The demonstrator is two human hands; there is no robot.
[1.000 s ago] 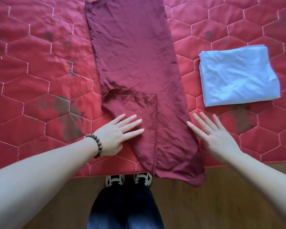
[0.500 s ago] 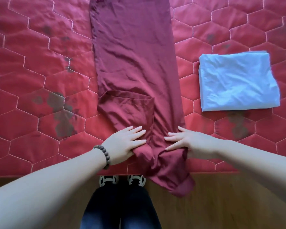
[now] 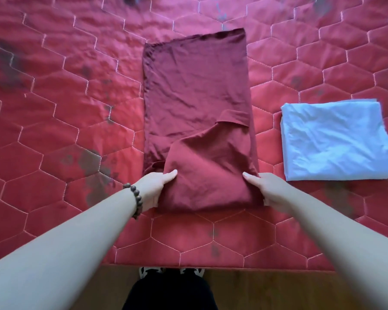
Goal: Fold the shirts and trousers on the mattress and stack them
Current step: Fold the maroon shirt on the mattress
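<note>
Two hands on the near fold of the maroon garment (image 3: 195, 97). Left hand (image 3: 154, 189) at the fold's left edge, thumb on top of the cloth, fingers tucked under and hidden: grip closed on the fabric. Right hand (image 3: 269, 189) mirrored at the right edge, thumb on top, fingers curled under the cloth: grip likewise closed on it. Beaded bracelet (image 3: 136, 201) on the left wrist. Nearer than the grips: bare strip of red quilted mattress (image 3: 54, 130), then its edge, wooden floor (image 3: 278, 291), toes of two shoes (image 3: 148, 270) and dark trouser legs. Between the grips: doubled-over lower part of the garment, bulging, rumpled, upper edge slanting away to the right. Beyond the grips: rest of the garment flat on the mattress as a long rectangle, far hem slightly skewed. Right of the right-hand grip, apart from the garment: folded pale blue garment (image 3: 336, 139), lying flat. Dark blotches on the mattress left of the left-hand grip.
</note>
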